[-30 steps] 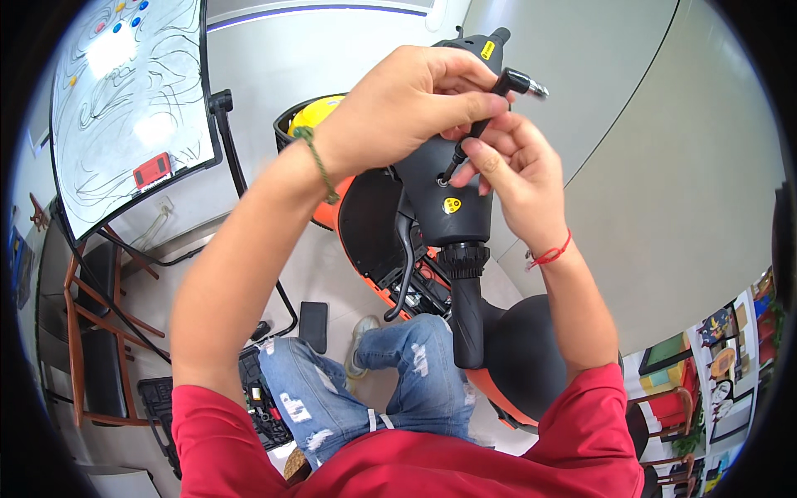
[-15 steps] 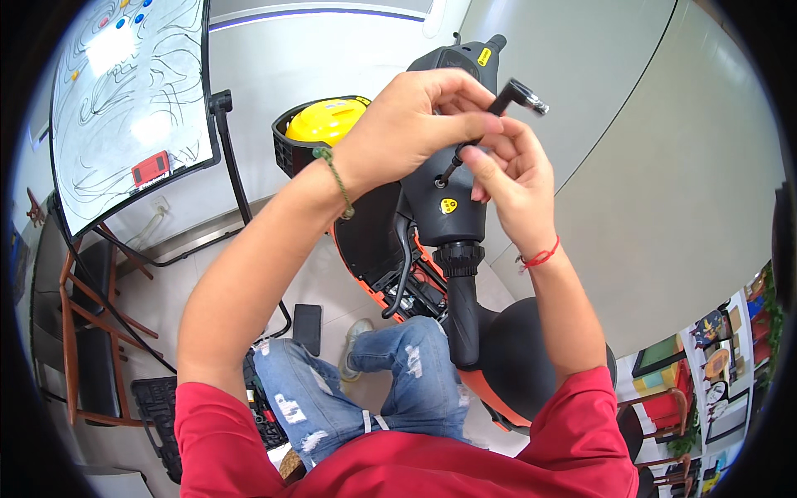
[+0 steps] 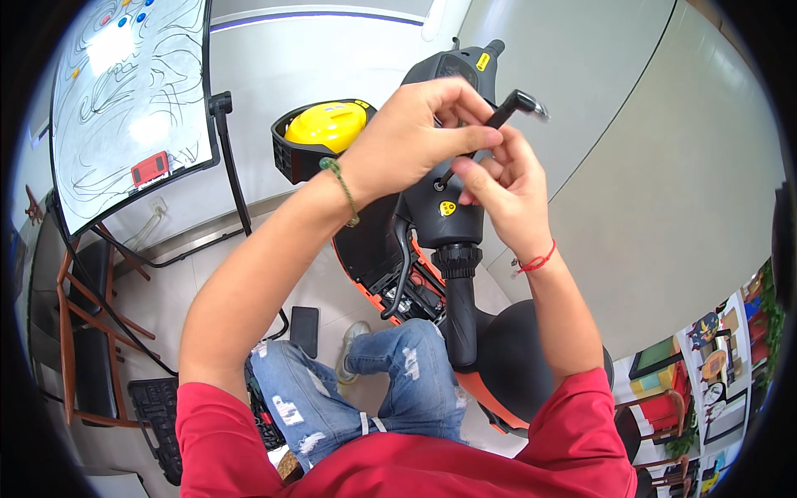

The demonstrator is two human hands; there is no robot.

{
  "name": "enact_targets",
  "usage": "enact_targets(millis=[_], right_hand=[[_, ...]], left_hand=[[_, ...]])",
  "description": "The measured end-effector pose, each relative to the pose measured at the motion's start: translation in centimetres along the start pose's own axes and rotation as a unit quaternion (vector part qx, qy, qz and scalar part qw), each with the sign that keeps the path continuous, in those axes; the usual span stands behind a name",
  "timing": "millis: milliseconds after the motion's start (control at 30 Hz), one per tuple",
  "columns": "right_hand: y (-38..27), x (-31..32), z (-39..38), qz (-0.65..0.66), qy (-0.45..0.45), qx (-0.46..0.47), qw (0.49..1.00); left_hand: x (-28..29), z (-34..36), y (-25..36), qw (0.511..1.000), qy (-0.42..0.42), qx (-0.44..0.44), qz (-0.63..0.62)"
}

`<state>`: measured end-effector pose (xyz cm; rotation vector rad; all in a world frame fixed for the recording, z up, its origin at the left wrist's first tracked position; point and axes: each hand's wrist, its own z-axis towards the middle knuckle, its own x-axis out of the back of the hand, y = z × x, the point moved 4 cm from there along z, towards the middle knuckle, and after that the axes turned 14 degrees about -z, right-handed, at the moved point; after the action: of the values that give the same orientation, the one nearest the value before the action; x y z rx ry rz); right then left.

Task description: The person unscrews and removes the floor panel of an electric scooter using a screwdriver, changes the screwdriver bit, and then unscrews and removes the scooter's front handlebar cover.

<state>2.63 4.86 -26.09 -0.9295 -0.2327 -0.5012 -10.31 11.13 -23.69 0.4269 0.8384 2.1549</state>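
Note:
My left hand (image 3: 415,137) is closed on the upper part of a black angled tool (image 3: 515,104) with a shiny metal end. Just below it, my right hand (image 3: 506,187) pinches the tool's lower shaft, whose thin bit reaches a recessed bolt (image 3: 440,184) in the scooter's black handlebar housing (image 3: 448,224). A yellow sticker sits under that bolt. The housing continues toward me into a ribbed collar and black grip (image 3: 461,319). My fingers partly hide the shaft.
Beyond my left arm are a yellow helmet (image 3: 324,124) in a black bin, a whiteboard (image 3: 124,100) and wooden chairs (image 3: 91,349). A black tool case (image 3: 154,415) and phone (image 3: 305,330) lie on the floor. Shelves (image 3: 706,373) stand at right.
Both hands and the angled tool have shifted down in the picture, uncovering more of the yellow helmet and the handlebar's upper end. The grip on the tool looks much the same.

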Motion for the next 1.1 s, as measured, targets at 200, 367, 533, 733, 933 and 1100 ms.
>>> enact_targets(millis=[200,367,533,733,933,1100], right_hand=[[0.7,0.2,0.4,-0.102,0.023,0.021,0.994],[0.1,0.4,0.1,0.058,-0.021,-0.043,0.997],[0.1,-0.2,-0.1,-0.005,0.012,-0.016,1.0],[0.5,0.1,0.4,-0.059,-0.013,-0.028,0.998],[-0.6,-0.4,-0.3,0.059,0.001,-0.027,0.998],[0.6,-0.3,0.3,-0.09,0.015,-0.006,0.996]], left_hand=[[-0.5,0.2,0.1,0.997,0.048,-0.026,0.049],[0.1,-0.3,-0.1,1.0,-0.007,0.02,-0.008],[-0.4,0.2,-0.4,0.999,0.027,-0.02,-0.011],[-0.1,0.5,-0.4,0.998,0.054,-0.026,0.034],[-0.1,-0.5,-0.3,1.0,0.013,0.011,-0.015],[-0.6,0.0,-0.6,0.997,0.069,-0.042,0.012]])
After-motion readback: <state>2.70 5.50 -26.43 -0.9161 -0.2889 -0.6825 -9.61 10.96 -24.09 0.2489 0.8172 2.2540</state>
